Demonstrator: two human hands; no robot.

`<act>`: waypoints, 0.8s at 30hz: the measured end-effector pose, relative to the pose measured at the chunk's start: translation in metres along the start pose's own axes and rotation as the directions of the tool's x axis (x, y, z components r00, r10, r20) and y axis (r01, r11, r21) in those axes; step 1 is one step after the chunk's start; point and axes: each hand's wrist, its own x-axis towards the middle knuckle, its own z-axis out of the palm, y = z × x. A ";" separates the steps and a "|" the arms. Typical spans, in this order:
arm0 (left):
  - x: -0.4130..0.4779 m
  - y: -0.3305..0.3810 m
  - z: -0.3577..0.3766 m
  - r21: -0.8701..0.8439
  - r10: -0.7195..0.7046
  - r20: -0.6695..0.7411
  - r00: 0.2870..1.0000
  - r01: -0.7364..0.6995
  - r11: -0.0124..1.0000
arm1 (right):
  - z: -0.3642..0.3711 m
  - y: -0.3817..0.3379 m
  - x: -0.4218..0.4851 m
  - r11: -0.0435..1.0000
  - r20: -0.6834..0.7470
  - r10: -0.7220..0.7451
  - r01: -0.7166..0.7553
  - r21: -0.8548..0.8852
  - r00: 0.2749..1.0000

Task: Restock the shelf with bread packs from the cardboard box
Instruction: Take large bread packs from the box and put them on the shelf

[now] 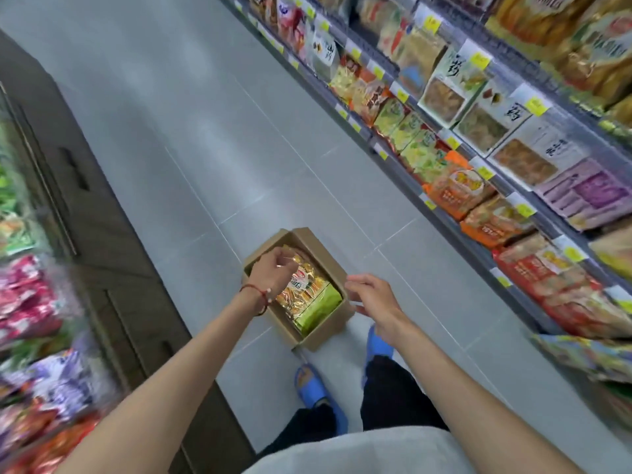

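A person's left hand (pixel 270 268) curls over glossy orange-and-green bread packs (pixel 307 295) in a brown cardboard box (pixel 328 331) on the grey tiled floor (pixel 205 165), grip unclear, right hand (pixel 371 295) loosely open and empty beside it; labels blurred.

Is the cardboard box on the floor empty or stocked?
Stocked: bread packs fill most of the open cardboard box. How many lie underneath cannot be told.
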 end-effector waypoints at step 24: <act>0.241 -0.217 0.053 0.293 -0.380 0.179 0.907 0.320 0.901 | 0.129 0.126 0.271 0.909 0.033 0.414 -0.411 -0.063 0.910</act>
